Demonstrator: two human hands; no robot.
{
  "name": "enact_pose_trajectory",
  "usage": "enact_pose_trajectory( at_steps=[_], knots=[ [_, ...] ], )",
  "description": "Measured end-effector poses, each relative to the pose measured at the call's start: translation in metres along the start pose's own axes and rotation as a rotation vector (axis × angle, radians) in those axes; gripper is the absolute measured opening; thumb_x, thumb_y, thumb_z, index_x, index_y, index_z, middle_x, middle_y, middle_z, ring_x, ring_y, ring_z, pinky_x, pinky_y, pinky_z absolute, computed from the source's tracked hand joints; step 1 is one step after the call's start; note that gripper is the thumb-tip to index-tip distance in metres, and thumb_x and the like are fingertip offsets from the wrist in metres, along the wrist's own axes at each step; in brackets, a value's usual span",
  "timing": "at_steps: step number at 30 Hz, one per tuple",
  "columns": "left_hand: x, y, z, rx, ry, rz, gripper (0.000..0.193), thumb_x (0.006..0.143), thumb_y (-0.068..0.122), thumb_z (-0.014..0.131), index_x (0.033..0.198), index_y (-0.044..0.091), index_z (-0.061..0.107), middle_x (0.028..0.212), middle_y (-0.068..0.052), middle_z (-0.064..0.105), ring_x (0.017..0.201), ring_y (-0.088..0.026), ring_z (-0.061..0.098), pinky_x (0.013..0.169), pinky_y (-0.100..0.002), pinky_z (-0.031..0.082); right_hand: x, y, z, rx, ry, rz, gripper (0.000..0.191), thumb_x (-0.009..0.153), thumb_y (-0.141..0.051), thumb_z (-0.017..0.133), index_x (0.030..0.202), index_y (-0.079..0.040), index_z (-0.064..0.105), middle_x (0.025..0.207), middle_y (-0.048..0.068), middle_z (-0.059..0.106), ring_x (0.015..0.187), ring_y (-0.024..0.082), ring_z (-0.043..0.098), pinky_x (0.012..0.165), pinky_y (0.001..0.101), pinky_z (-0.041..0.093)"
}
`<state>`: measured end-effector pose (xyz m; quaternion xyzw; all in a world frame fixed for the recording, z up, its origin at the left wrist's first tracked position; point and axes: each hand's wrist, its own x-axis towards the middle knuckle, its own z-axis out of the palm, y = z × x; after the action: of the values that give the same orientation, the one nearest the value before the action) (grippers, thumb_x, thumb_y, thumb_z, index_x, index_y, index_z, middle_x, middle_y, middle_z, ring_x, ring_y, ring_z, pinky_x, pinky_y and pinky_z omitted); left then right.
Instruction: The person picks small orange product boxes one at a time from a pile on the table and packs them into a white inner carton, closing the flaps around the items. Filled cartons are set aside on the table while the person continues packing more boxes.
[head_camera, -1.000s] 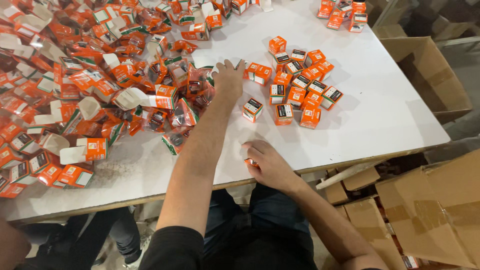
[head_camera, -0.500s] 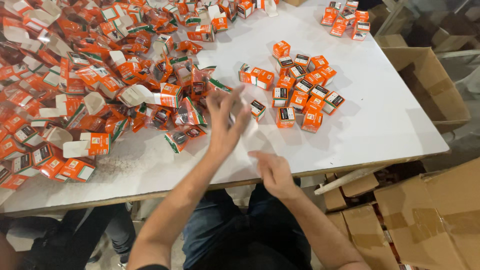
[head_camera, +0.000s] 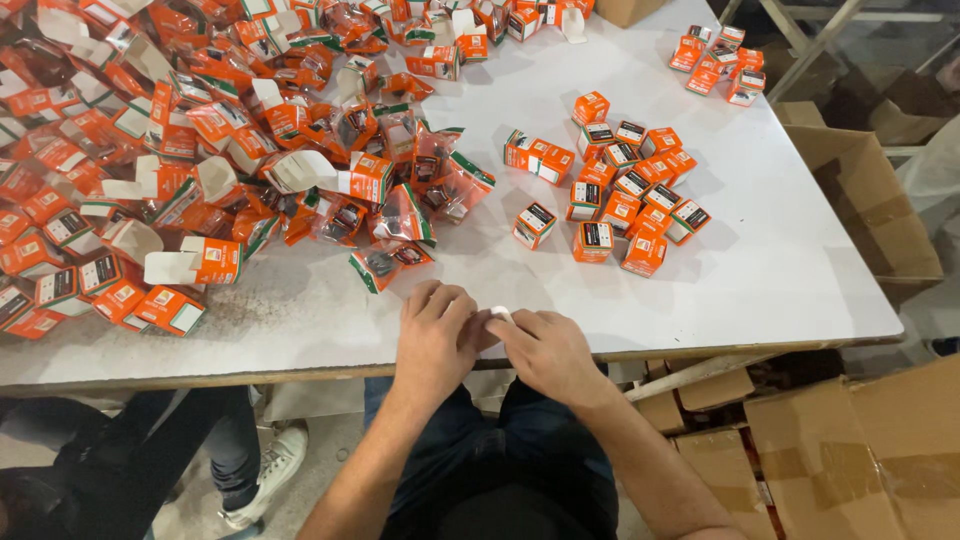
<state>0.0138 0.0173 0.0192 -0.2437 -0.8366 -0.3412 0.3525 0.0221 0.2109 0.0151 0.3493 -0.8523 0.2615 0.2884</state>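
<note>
I had both hands together at the lower centre: left hand and right hand pinched a small white piece at the worktop edge. Loose grip risked dropping it off the edge.

1. The left hand has come back from the heap of orange packets; a second ago its arm stretched far over the worktop, and now it rests at the near edge.
2. The right hand has shifted a little to meet it, so both hands now touch at the near edge.
3. A small white piece now shows between the fingers of the two hands; before, nothing could be made out there.
</note>
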Motion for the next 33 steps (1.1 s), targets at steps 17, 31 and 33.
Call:
enact_pose_trajectory(
  at_steps=[17, 31, 33],
  knots=[
    [-0.020, -0.013, 0.014, -0.223, -0.025, -0.216, 0.024, 0.089, 0.011, 0.076, 0.095, 0.001, 0.055, 0.114, -0.023, 0.065, 0.092, -0.038, 0.064, 0.075, -0.044, 0.054, -0.004, 0.006, 0.013, 0.373, -0.066, 0.652, 0.016, 0.097, -0.012, 0.064, 0.109, -0.006, 0.056, 0.074, 0.013, 0.066, 0.061, 0.031, 0.064, 0.059, 0.0390, 0.050],
    [-0.020, -0.005, 0.002, -0.143, -0.133, 0.037, 0.051, 0.065, 0.007, 0.077, 0.111, 0.004, 0.055, 0.126, -0.021, 0.061, 0.107, -0.044, 0.063, 0.090, -0.051, 0.053, -0.018, 0.001, 0.006, 0.221, -0.183, 0.342, 0.049, 0.099, -0.014, 0.064, 0.144, -0.003, 0.048, 0.120, 0.018, 0.058, 0.110, 0.036, 0.057, 0.101, 0.0463, 0.044],
    [-0.018, -0.005, 0.006, -0.177, -0.113, 0.027, 0.056, 0.069, 0.009, 0.080, 0.117, 0.003, 0.052, 0.130, -0.022, 0.060, 0.108, -0.044, 0.063, 0.091, -0.051, 0.053, -0.019, 0.000, 0.004, 0.197, -0.148, 0.272, 0.053, 0.096, -0.013, 0.067, 0.143, -0.003, 0.046, 0.121, 0.019, 0.059, 0.111, 0.039, 0.056, 0.101, 0.0474, 0.044]
  ],
)
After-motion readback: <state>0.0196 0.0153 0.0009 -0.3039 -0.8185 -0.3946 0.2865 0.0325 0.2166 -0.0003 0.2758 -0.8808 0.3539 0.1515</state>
